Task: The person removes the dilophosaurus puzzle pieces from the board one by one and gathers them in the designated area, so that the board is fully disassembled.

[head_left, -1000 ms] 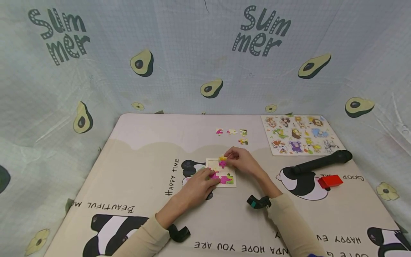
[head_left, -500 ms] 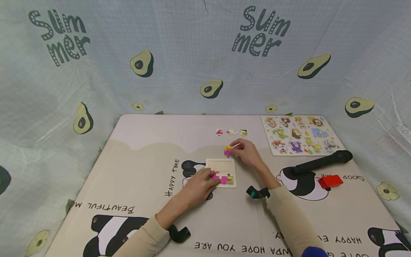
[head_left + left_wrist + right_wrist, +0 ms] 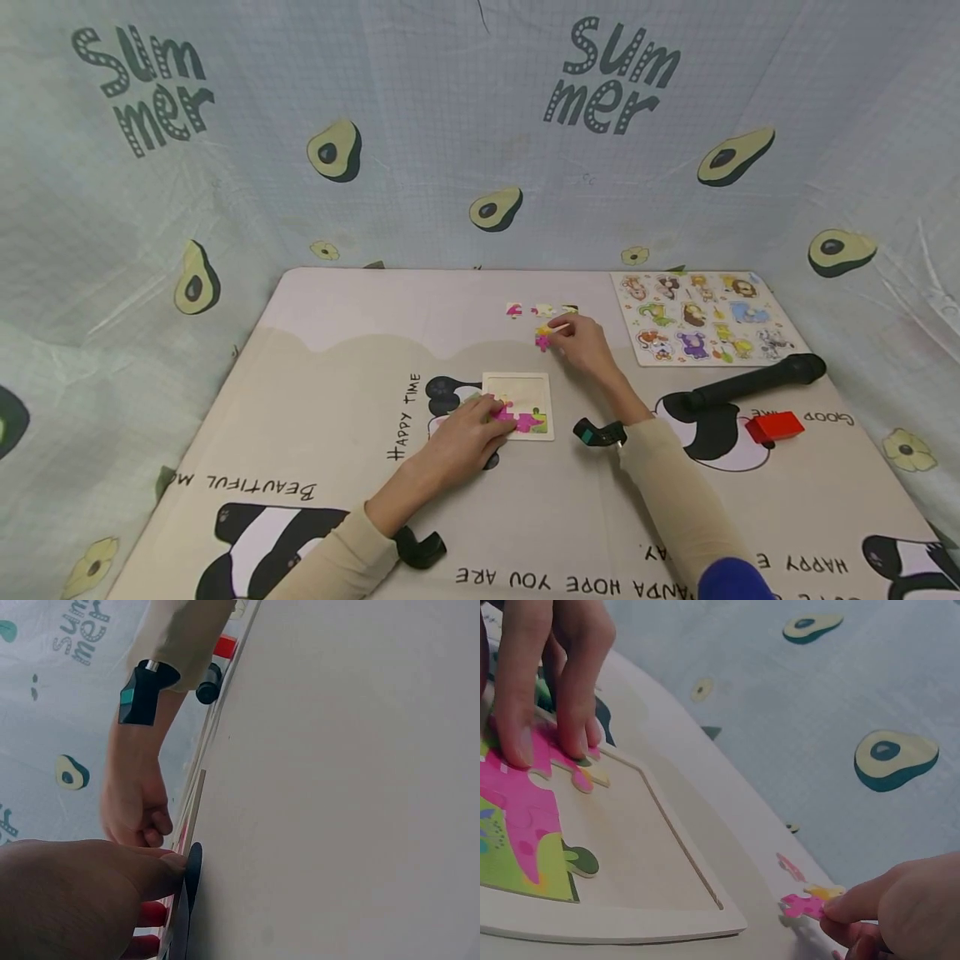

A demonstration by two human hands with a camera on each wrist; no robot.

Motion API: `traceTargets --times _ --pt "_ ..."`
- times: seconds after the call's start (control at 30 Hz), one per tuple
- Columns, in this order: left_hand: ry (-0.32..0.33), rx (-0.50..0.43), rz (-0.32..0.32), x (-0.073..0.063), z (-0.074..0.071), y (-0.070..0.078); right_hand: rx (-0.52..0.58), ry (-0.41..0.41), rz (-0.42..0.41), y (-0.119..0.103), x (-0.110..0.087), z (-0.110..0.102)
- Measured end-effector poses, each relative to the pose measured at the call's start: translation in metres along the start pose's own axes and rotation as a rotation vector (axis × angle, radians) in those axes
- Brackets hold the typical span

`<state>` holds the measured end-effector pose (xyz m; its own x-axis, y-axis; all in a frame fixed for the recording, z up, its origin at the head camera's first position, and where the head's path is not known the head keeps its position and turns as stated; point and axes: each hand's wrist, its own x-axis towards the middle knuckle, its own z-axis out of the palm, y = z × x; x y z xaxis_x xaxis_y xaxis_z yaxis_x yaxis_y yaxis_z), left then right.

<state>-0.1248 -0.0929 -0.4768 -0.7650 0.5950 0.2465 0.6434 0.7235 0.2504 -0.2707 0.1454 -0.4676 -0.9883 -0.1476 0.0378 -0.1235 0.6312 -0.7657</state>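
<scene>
A wooden puzzle tray lies mid-table, its near part filled with pink and green jigsaw pieces and its far part bare wood. My left hand rests over the tray's left side; in the right wrist view its straight fingers press on the pink pieces. The left thumb lies along the tray edge in the left wrist view. Beyond the tray's far right corner, my right hand pinches a pink and yellow jigsaw piece between thumb and finger, close over the table.
Loose jigsaw pieces lie in a row at the back, partly covered by the right hand. At right are an animal picture board, a black microphone and a red block. A printed curtain encloses the table.
My right hand has carried the pink and yellow jigsaw piece from over the tray's far edge away and rightward, towards the loose pieces. The left hand has stayed on the tray.
</scene>
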Motion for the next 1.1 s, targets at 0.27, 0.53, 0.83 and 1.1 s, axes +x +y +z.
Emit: traceTargets --times 0.27,0.53,0.83,1.1 --pt "-0.005 0.000 -0.002 -0.001 0.000 0.000 -0.110 0.055 0.036 -0.002 0.008 0.004" --pt "-0.010 0.011 -0.006 -0.001 0.000 0.000 -0.146 0.084 0.063 -0.005 0.010 0.007" --pt "0.006 0.014 0.007 -0.001 -0.001 -0.001 -0.188 0.066 0.044 -0.011 0.003 0.012" --pt "0.000 0.001 0.004 -0.002 -0.002 0.000 -0.218 0.036 0.033 -0.012 -0.001 0.016"
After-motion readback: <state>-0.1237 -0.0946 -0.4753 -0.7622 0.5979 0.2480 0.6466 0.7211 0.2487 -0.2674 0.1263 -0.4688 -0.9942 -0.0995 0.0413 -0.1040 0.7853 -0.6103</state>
